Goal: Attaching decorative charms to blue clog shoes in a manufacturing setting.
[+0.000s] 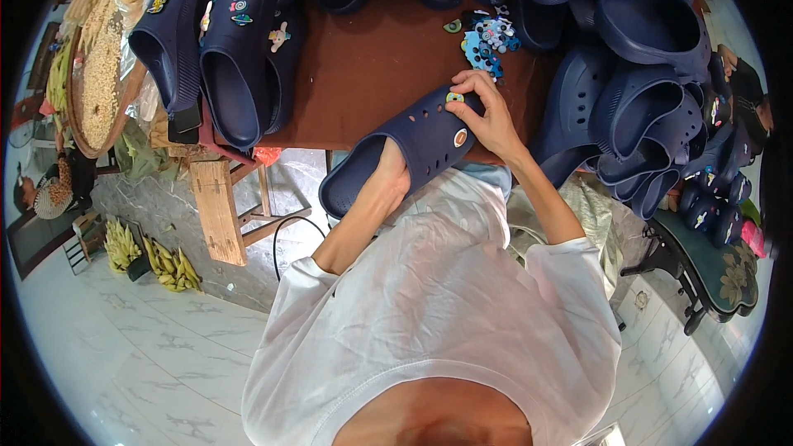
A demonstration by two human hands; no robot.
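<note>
Surface point(372, 54) of brown colour is overlapped at its near edge by a navy clog point(424, 137). Its long axis is slanted, toe to upper right, heel to lower left. The left hand point(391, 172) is inserted inside; its grip cannot be told. By the bent right hand point(486, 116), a small charm point(455, 97) is pinched.
</note>
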